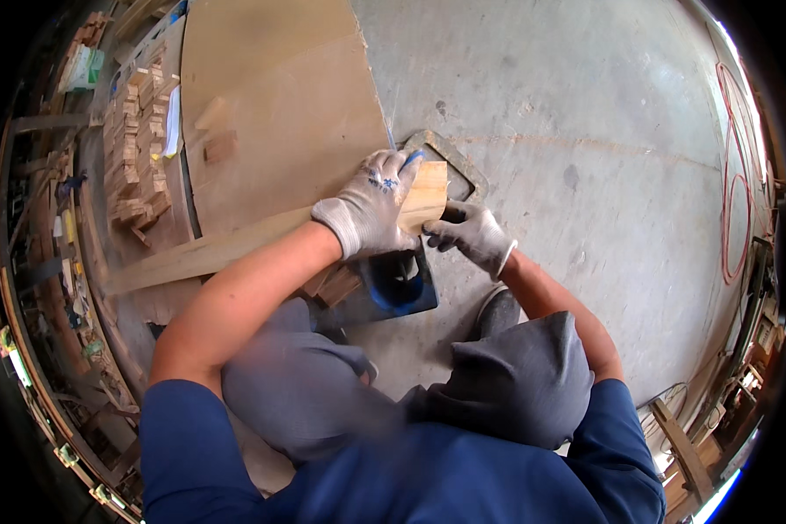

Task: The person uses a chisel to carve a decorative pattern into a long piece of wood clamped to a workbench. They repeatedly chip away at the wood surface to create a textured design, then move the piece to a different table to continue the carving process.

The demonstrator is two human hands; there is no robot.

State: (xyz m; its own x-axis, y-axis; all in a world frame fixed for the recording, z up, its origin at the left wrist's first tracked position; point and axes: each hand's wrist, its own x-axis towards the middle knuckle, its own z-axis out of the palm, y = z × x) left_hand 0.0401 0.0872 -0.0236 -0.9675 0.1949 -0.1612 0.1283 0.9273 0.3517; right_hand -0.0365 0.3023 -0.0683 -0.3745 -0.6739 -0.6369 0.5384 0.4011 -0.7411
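My left hand (371, 201), in a pale knit glove, is closed over a light wooden piece (426, 194); its squared end sticks out past the fingers. A long pale board (210, 255) runs from the left toward this hand. Whether the two are one length is hidden under the glove. My right hand (479, 237), gloved with dark fingertips, is curled at the lower corner of the wood's end; what its fingers pinch, if anything, cannot be made out. Just below both hands is a dark box-like holder (424, 297) with a blue-stained inside.
A large brown sheet (279, 105) lies beyond my left hand. Stacked notched wood pieces (135, 140) stand at its left. A metal frame with rounded corners (473, 166) rests on the grey concrete floor (576, 122). Red hose (730, 175) hangs along the right edge.
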